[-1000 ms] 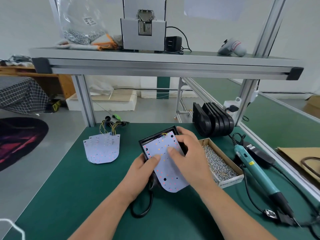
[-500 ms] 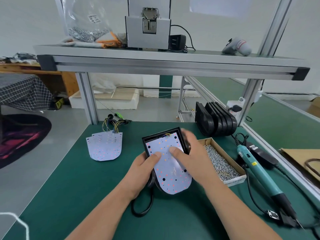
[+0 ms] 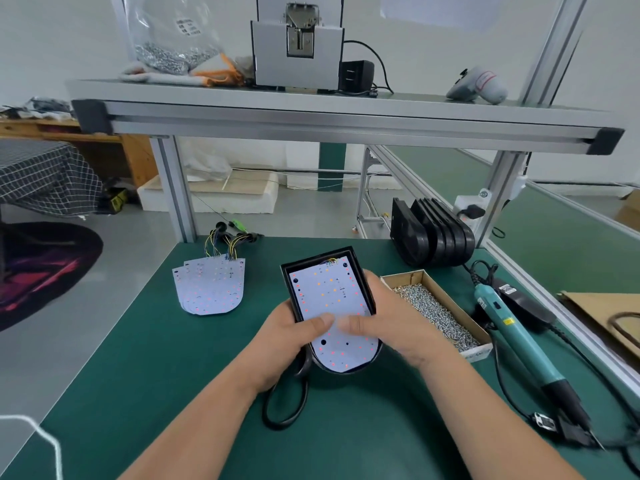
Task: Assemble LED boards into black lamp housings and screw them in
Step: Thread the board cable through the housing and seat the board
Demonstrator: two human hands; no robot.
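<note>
Mostly hidden: black housing (image 3: 318,258)

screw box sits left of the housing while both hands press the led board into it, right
No: the head view shows the screw box right of the housing. The left hand and right hand do press the LED board into it.
</note>
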